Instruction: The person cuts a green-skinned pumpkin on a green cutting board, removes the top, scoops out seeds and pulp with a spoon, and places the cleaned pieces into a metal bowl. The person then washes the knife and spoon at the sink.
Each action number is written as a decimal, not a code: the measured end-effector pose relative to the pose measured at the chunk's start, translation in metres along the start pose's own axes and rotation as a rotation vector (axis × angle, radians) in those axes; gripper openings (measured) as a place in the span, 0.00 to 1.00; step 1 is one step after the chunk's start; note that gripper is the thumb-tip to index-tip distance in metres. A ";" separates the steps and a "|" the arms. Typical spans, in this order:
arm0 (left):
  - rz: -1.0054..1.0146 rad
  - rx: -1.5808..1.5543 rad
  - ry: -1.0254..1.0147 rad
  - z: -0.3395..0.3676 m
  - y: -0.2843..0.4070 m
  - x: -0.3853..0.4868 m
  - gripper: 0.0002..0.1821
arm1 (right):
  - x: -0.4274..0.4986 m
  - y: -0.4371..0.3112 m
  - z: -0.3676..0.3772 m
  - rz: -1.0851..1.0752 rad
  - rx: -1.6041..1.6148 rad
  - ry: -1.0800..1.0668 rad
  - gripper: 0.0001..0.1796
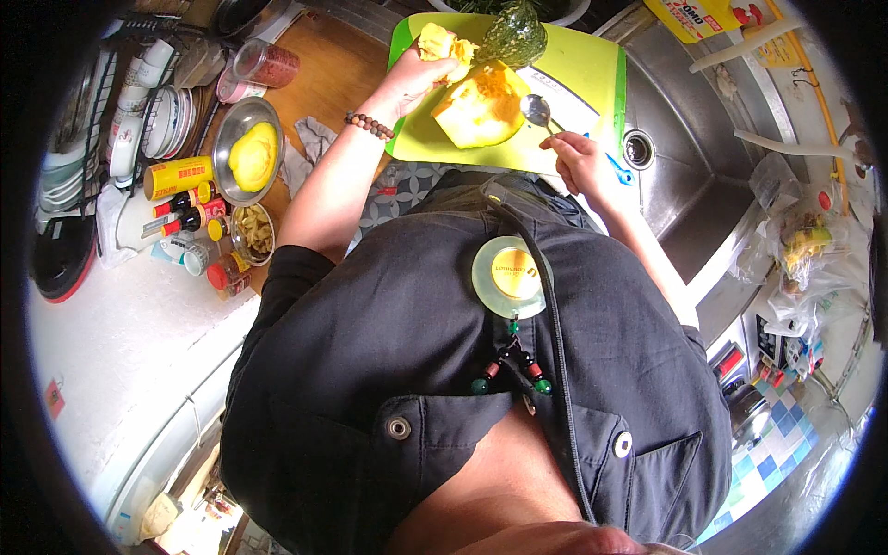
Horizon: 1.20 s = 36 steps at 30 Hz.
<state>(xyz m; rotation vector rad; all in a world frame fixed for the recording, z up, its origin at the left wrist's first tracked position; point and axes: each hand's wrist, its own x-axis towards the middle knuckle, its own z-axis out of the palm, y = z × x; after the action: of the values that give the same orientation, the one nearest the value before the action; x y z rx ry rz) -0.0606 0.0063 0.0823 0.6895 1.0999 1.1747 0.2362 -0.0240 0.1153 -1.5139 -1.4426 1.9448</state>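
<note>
My left hand (420, 75) holds a lump of yellow pumpkin pulp (444, 52) above the left part of a green cutting board (416, 149). In my right hand (579, 163) is a metal spoon (535, 109), its bowl close to the right side of a cut pumpkin piece (479, 111). That piece lies on the board, its orange hollow facing up. Behind it rests a green-skinned pumpkin piece (515, 38). A knife with a white blade (565, 94) lies on the board, partly under the pumpkin, its blue handle (619, 170) beside my right hand.
A steel sink (673, 111) adjoins the board on the right. To the left stand a metal bowl (220, 149) with yellow dough, a bowl of brownish food pieces (253, 234), sauce bottles (187, 216), a jar of red contents (267, 64) and a dish rack (104, 90). A grey cloth (316, 139) lies nearby.
</note>
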 end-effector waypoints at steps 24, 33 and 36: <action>-0.015 0.346 -0.823 0.308 -0.010 0.026 0.26 | -0.132 0.105 -0.054 -0.032 0.608 0.652 0.12; 0.075 0.337 -1.116 0.601 -0.048 0.058 0.18 | -0.205 0.193 -0.116 -0.079 0.746 0.844 0.13; 0.340 0.502 -0.991 0.682 -0.054 0.068 0.22 | -0.235 0.218 -0.118 -0.026 0.787 0.974 0.12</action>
<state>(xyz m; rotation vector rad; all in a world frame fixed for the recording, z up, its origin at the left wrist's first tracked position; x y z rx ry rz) 0.5934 0.1307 0.2538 1.6714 0.4089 0.6418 0.5050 -0.2305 0.0748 -1.5983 -0.2340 1.1609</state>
